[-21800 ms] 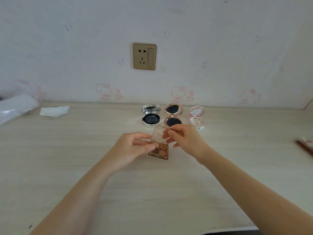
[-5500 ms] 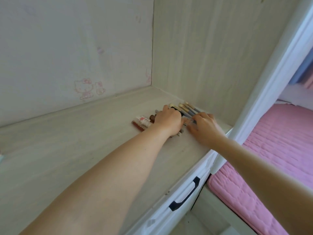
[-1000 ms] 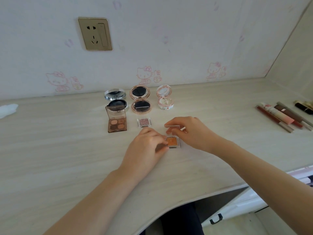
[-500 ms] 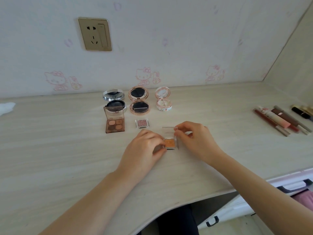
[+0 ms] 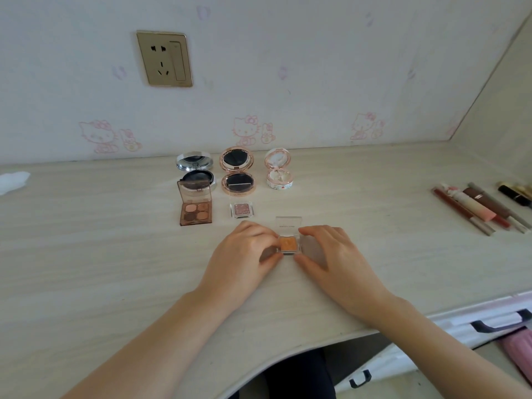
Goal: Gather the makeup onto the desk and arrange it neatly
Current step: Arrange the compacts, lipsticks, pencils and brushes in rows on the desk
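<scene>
From the head view, the left hand (image 5: 244,254) and right hand (image 5: 331,257) pinch the small orange eyeshadow pot (image 5: 288,243) between them on the desk (image 5: 86,254), its clear lid standing open; just beyond the grip lies a pink glitter pot (image 5: 242,209); farther left a four-colour palette (image 5: 196,212); behind, three open compacts (image 5: 237,171); well right, pencils and tubes (image 5: 478,207).

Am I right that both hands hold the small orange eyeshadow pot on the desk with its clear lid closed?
Not quite: in the head view the left hand and right hand do hold the orange eyeshadow pot on the desk, but its clear lid stands open.
</scene>
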Tool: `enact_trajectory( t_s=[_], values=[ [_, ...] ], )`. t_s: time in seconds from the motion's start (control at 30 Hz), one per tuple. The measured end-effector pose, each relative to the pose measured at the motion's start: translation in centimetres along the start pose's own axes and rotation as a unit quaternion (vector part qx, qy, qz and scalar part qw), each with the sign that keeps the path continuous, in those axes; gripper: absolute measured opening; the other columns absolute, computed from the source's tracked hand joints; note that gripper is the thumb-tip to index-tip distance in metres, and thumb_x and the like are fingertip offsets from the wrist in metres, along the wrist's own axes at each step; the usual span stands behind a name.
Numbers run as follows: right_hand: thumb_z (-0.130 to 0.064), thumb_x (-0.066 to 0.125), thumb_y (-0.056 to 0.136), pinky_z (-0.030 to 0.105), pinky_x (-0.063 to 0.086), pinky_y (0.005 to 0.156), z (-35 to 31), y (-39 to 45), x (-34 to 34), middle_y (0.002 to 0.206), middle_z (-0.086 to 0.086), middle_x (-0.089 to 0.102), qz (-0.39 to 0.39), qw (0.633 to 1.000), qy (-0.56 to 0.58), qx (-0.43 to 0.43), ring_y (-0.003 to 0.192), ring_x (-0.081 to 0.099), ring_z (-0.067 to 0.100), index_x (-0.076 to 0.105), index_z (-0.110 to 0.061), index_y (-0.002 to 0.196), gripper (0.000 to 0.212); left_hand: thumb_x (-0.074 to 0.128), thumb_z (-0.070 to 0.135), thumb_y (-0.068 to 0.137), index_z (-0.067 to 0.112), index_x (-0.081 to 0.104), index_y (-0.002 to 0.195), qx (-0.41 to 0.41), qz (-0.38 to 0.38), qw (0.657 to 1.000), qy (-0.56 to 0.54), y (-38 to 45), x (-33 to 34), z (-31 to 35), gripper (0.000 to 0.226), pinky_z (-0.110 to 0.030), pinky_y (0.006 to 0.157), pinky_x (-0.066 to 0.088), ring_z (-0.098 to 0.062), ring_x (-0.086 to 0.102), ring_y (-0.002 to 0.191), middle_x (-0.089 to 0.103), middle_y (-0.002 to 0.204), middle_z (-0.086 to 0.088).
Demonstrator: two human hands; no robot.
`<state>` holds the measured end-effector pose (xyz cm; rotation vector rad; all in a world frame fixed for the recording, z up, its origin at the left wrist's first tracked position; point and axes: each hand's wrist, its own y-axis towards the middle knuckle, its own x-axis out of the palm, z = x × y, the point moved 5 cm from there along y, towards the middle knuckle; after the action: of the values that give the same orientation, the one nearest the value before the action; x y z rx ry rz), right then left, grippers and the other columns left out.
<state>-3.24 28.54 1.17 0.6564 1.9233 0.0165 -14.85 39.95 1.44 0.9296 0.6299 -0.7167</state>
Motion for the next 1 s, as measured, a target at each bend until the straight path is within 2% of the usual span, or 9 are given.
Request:
enact_trajectory(
  t_s=[0.13,0.27,0.37,0.47,0.6,0.73,0.87,1.0],
  values=[
    [-0.028,0.063,0.088,0.016,0.031,0.095,0.4,0.7,0.0,0.122,-0.005,0.058,-0.013,1.0,-0.008,-0.008,0.119,0.044,0.017,0.057,-0.016,0.126,0.04,0.073,0.022,0.081,0.018,0.075,0.089,0.014,0.0,0.999,0.03,0.6,0.2,0.3,0.009,-0.034,0.075,0.051,-0.015,0.058,0.095,0.068,0.095,0.011],
    [-0.028,0.064,0.088,0.021,0.035,0.096,1.5,2.2,0.0,0.12,-0.004,0.06,-0.012,1.0,-0.004,-0.002,0.117,0.046,0.019,0.059,-0.016,0.123,0.038,0.07,0.02,0.083,0.015,0.074,0.088,0.044,0.001,0.996,0.082,1.6,0.6,0.7,0.008,-0.031,0.073,0.052,-0.018,0.06,0.093,0.07,0.094,0.008],
    [-0.03,0.063,0.088,0.024,0.037,0.097,2.5,3.7,0.0,0.119,-0.002,0.061,-0.006,1.0,-0.004,0.011,0.116,0.047,0.021,0.06,-0.016,0.122,0.037,0.067,0.02,0.085,0.014,0.074,0.088,0.06,0.003,0.991,0.116,2.7,0.9,0.7,0.01,-0.029,0.075,0.05,-0.019,0.061,0.094,0.071,0.094,0.007],
    [-0.03,0.063,0.089,0.024,0.037,0.094,3.4,5.1,0.1,0.117,-0.002,0.062,-0.003,1.0,-0.008,0.019,0.113,0.048,0.022,0.061,-0.017,0.121,0.035,0.065,0.019,0.086,0.011,0.074,0.088,0.055,0.002,0.988,0.147,4.1,1.4,0.4,0.011,-0.033,0.077,0.05,-0.021,0.061,0.097,0.072,0.094,0.006],
    [-0.027,0.061,0.09,0.024,0.036,0.092,4.0,6.4,0.1,0.113,0.002,0.062,0.01,1.0,-0.022,0.015,0.108,0.05,0.025,0.064,-0.015,0.117,0.03,0.08,0.015,0.071,0.011,0.075,0.074,0.061,0.03,0.981,0.18,5.6,1.8,0.4,0.007,-0.028,0.071,0.054,-0.021,0.066,0.082,0.072,0.076,0.005],
    [-0.023,0.061,0.09,0.031,0.04,0.093,4.1,6.9,0.1,0.11,0.004,0.062,0.025,0.999,-0.026,0.01,0.105,0.051,0.027,0.066,-0.014,0.113,0.026,0.081,0.017,0.067,0.015,0.074,0.071,0.059,0.032,0.973,0.221,6.5,2.5,0.1,0.009,-0.027,0.069,0.053,-0.018,0.065,0.081,0.07,0.069,0.008],
    [-0.022,0.058,0.092,0.037,0.042,0.092,3.8,6.8,0.3,0.111,0.005,0.061,0.029,0.998,-0.048,-0.001,0.105,0.051,0.029,0.065,-0.012,0.114,0.025,0.08,0.017,0.07,0.014,0.074,0.072,0.054,0.052,0.978,0.196,6.5,2.6,-0.2,0.008,-0.028,0.069,0.054,-0.02,0.066,0.082,0.072,0.075,0.008],
    [-0.022,0.054,0.094,0.037,0.043,0.091,3.6,6.6,0.4,0.113,0.004,0.059,0.026,0.998,-0.06,-0.004,0.107,0.05,0.028,0.064,-0.013,0.117,0.027,0.081,0.018,0.071,0.014,0.074,0.074,0.04,0.063,0.981,0.177,6.1,2.3,-0.2,0.008,-0.027,0.068,0.052,-0.019,0.066,0.083,0.072,0.078,0.01]
  ],
)
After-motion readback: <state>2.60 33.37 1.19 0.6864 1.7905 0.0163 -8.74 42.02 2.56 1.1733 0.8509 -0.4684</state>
